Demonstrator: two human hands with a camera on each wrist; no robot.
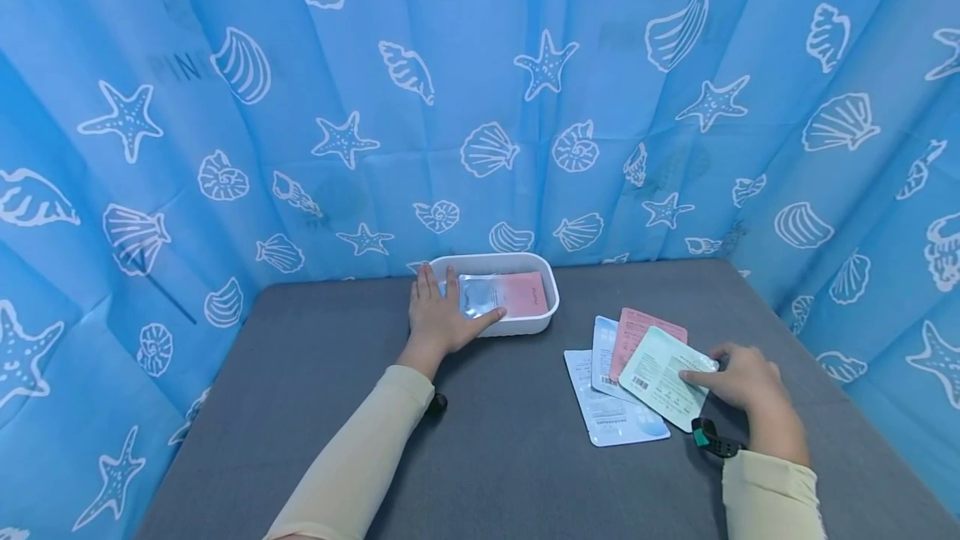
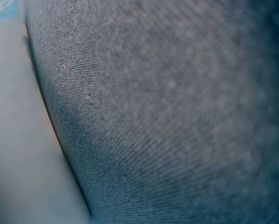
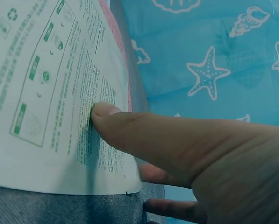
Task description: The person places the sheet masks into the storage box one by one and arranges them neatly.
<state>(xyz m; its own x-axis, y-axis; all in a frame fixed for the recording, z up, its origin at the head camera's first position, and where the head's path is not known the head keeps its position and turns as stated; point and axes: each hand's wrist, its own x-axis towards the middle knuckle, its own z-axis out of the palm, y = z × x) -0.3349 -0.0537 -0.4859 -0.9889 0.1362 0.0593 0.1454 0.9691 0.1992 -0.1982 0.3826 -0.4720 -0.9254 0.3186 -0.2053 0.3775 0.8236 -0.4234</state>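
Note:
My left hand [image 1: 452, 307] lies flat with straight fingers over the left end of a white tray [image 1: 527, 326], its thumb along the front rim. Inside the tray are a silver packet [image 1: 480, 294] and a pink packet [image 1: 522, 293]. My right hand [image 1: 705, 365] pinches the near corner of a pale green packet [image 1: 656, 373], which tops a fan of packets: pink [image 1: 643, 330], light blue [image 1: 604, 347] and white-blue [image 1: 613, 417]. In the right wrist view the thumb [image 3: 130, 130] presses the green packet's [image 3: 46, 93] printed face, with fingers curled beneath its edge.
Everything sits on a grey cloth-covered table [image 1: 517, 465]. A blue curtain with shells and starfish [image 1: 525, 107] closes it in at the back and both sides. The left wrist view shows only grey cloth [image 2: 176, 116] and a pale blurred surface at the left.

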